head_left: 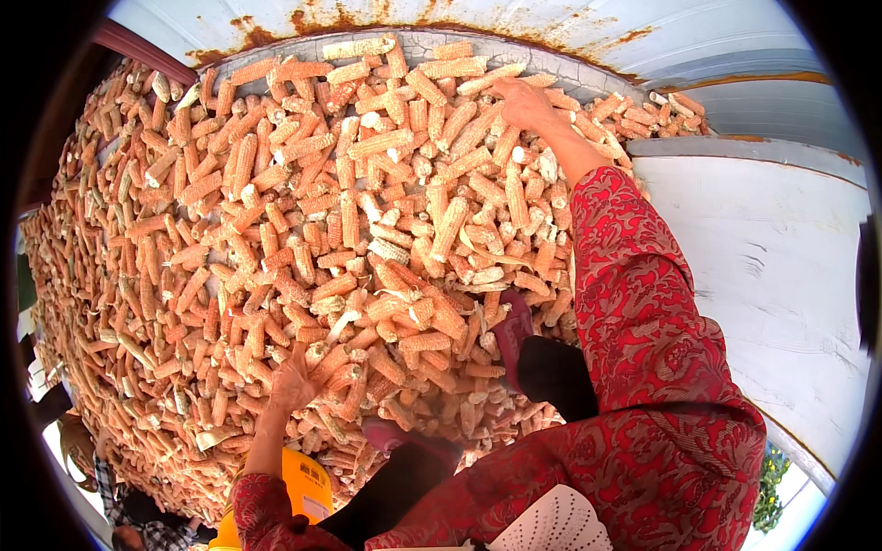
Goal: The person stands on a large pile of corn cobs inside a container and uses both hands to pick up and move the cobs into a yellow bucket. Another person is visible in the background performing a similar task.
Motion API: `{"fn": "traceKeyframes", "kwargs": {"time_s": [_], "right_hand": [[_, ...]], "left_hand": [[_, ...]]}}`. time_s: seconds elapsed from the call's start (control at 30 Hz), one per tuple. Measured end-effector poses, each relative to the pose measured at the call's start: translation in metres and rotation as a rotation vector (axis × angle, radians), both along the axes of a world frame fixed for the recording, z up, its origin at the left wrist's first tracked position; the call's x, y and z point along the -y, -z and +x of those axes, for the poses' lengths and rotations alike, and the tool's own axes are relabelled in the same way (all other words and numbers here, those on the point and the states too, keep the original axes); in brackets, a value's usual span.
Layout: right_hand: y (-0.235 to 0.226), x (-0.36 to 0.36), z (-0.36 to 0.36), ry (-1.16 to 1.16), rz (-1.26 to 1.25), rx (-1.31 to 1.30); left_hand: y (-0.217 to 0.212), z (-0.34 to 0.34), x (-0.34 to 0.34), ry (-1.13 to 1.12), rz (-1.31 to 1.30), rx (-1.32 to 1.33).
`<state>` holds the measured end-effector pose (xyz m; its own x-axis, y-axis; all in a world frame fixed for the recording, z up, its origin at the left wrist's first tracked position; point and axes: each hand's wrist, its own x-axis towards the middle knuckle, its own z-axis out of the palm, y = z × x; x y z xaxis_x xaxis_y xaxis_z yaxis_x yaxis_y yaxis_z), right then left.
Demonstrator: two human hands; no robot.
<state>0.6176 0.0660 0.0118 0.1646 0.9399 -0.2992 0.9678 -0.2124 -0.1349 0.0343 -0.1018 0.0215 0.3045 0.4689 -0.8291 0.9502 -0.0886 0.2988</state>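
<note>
The ground under me is a grey floor [577,73], showing as a cracked strip along the foot of the rust-stained metal wall [597,20]. Outward from that wall, I have corn cobs [450,230] lying directly on it, loosely heaped, pointing every way. Farther from the wall, my dark-red shoes [511,338] rest among them.

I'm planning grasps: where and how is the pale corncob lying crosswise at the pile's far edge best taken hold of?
Probably around the middle of the pale corncob, from above, closing across its two long sides: it is long and roundish, lies sideways, and its top is uncovered, while another corncob crowds its right end.
</note>
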Motion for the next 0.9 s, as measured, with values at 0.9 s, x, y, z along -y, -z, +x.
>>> {"fn": "traceKeyframes", "kwargs": {"time_s": [0.9], "right_hand": [[-0.001, -0.026, -0.016, 0.117, -0.078, -0.051]], "left_hand": [[0.017, 0.013, 0.016, -0.139, 0.257, -0.017]]}}
